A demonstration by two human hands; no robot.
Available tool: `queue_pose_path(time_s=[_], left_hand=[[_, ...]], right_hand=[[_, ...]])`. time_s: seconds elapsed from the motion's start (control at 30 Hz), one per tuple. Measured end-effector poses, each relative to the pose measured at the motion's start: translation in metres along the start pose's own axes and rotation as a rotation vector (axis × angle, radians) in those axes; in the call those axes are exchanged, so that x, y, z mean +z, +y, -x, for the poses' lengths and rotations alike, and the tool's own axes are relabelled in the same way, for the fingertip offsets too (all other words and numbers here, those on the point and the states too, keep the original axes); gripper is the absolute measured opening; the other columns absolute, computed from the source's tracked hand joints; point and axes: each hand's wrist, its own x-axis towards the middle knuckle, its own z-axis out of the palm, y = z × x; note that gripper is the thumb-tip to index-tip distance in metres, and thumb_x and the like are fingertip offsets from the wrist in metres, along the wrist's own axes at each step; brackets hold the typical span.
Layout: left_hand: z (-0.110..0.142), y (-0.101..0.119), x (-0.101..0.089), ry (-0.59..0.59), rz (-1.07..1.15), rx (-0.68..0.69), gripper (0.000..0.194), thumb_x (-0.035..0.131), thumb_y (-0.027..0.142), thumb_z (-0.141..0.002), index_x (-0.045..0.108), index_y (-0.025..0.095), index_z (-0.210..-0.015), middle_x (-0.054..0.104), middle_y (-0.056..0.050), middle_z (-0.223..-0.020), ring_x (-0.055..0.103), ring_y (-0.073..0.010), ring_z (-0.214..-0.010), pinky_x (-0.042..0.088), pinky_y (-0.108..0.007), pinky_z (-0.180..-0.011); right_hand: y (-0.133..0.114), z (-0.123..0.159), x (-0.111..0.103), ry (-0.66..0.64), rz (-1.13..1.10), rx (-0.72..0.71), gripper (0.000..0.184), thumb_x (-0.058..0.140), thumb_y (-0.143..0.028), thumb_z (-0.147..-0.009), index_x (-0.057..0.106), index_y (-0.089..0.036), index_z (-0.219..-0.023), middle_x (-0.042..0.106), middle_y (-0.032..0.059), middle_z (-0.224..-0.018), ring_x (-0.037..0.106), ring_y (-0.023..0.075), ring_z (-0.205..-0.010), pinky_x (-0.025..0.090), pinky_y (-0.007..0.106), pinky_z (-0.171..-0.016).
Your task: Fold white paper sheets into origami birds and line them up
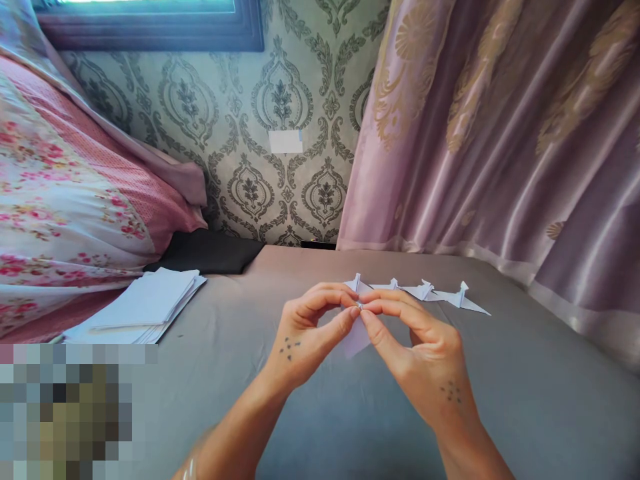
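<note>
Between my two hands is a small piece of folded white paper, its lower flap hanging down below my fingertips. My left hand pinches its upper part from the left, thumb against fingers. From the right, my right hand pinches the same spot, and the fingertips of both hands nearly meet. The fold between the fingertips is mostly hidden. Just beyond my fingers stand several folded white paper birds in a row, among them one at the left end and one at the right end.
A stack of white paper sheets lies at the left on the grey-covered surface. Behind it is a folded black cloth. Pink curtains hang at the right, floral fabric at the left. The patterned wall stands behind.
</note>
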Motion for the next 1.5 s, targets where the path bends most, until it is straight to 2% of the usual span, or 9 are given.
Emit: queue_pose_path(time_s=[0.2, 0.4, 0.6, 0.8, 1.0, 1.17, 1.27, 1.4, 1.5], left_hand=[[-0.001, -0.001, 0.001, -0.015, -0.007, 0.045, 0.005, 0.065, 0.011, -0.08, 0.067, 0.015, -0.078, 0.063, -0.003, -0.087, 0.06, -0.0139, -0.085, 0.048, -0.027, -0.082], [0.003, 0.001, 0.0, -0.003, -0.038, 0.217, 0.01, 0.064, 0.006, -0.079, 0.066, 0.015, -0.078, 0.062, -0.003, -0.084, 0.059, -0.0139, -0.082, 0.048, -0.028, -0.079], [0.006, 0.004, 0.0, -0.016, 0.0, 0.32, 0.013, 0.064, 0.002, -0.079, 0.065, 0.015, -0.08, 0.063, -0.003, -0.084, 0.06, -0.0139, -0.081, 0.05, -0.029, -0.077], [0.008, 0.004, 0.003, -0.022, 0.165, 0.311, 0.018, 0.062, 0.0, -0.08, 0.056, 0.018, -0.081, 0.065, -0.002, -0.085, 0.063, -0.015, -0.083, 0.054, -0.032, -0.077], [0.008, 0.002, 0.003, -0.003, 0.215, 0.302, 0.026, 0.063, -0.001, -0.08, 0.054, 0.021, -0.091, 0.067, 0.0, -0.084, 0.064, -0.0129, -0.084, 0.053, -0.03, -0.08], [0.004, 0.002, -0.004, -0.042, 0.061, 0.146, 0.019, 0.066, 0.009, -0.082, 0.063, 0.019, -0.097, 0.066, -0.002, -0.088, 0.063, -0.0132, -0.086, 0.051, -0.025, -0.079], [0.002, 0.003, -0.007, -0.09, -0.064, 0.139, 0.007, 0.067, 0.014, -0.082, 0.068, 0.016, -0.089, 0.066, -0.004, -0.087, 0.062, -0.0149, -0.085, 0.05, -0.027, -0.079], [0.001, 0.003, -0.006, 0.011, -0.031, 0.192, 0.004, 0.066, 0.013, -0.082, 0.068, 0.017, -0.083, 0.062, -0.003, -0.083, 0.059, -0.0134, -0.08, 0.049, -0.025, -0.075], [0.002, 0.001, -0.003, 0.096, 0.026, 0.185, 0.002, 0.065, 0.015, -0.083, 0.066, 0.017, -0.082, 0.059, -0.003, -0.082, 0.056, -0.0127, -0.079, 0.049, -0.023, -0.071]], right_hand=[[-0.002, 0.0, -0.001, -0.02, 0.003, -0.028, 0.011, 0.062, -0.015, -0.081, 0.066, -0.026, -0.081, 0.065, -0.0022, -0.095, 0.062, 0.0136, -0.093, 0.048, 0.026, -0.083], [-0.006, 0.002, -0.004, -0.061, -0.046, -0.066, 0.012, 0.063, -0.016, -0.082, 0.064, -0.027, -0.086, 0.063, -0.0011, -0.101, 0.06, 0.0153, -0.098, 0.048, 0.029, -0.086], [-0.01, 0.005, -0.007, -0.079, -0.053, -0.099, 0.026, 0.065, -0.015, -0.081, 0.06, -0.03, -0.102, 0.065, -0.0035, -0.096, 0.062, 0.013, -0.093, 0.049, 0.027, -0.085], [-0.01, 0.006, -0.009, -0.063, -0.022, -0.1, 0.027, 0.065, -0.016, -0.082, 0.06, -0.031, -0.103, 0.066, -0.0051, -0.094, 0.062, 0.0111, -0.09, 0.051, 0.023, -0.083], [-0.012, 0.007, -0.01, -0.011, 0.074, -0.064, 0.025, 0.066, -0.02, -0.082, 0.06, -0.034, -0.102, 0.068, -0.0079, -0.088, 0.065, 0.0094, -0.082, 0.053, 0.019, -0.077], [-0.012, 0.006, -0.011, 0.011, 0.164, -0.041, 0.02, 0.066, -0.021, -0.082, 0.062, -0.032, -0.098, 0.068, -0.0077, -0.082, 0.065, 0.0103, -0.076, 0.054, 0.021, -0.075], [-0.007, 0.006, -0.01, 0.018, 0.123, -0.022, 0.02, 0.066, -0.023, -0.082, 0.062, -0.032, -0.099, 0.069, -0.0063, -0.086, 0.065, 0.0115, -0.081, 0.053, 0.024, -0.078], [0.002, 0.002, -0.007, -0.054, 0.002, 0.053, 0.023, 0.067, -0.029, -0.082, 0.061, -0.03, -0.104, 0.068, -0.0023, -0.094, 0.063, 0.0153, -0.092, 0.051, 0.031, -0.085], [0.004, -0.003, -0.005, -0.149, -0.051, 0.093, 0.016, 0.065, -0.032, -0.083, 0.065, -0.028, -0.099, 0.067, -0.0003, -0.098, 0.062, 0.0175, -0.095, 0.05, 0.034, -0.086]])
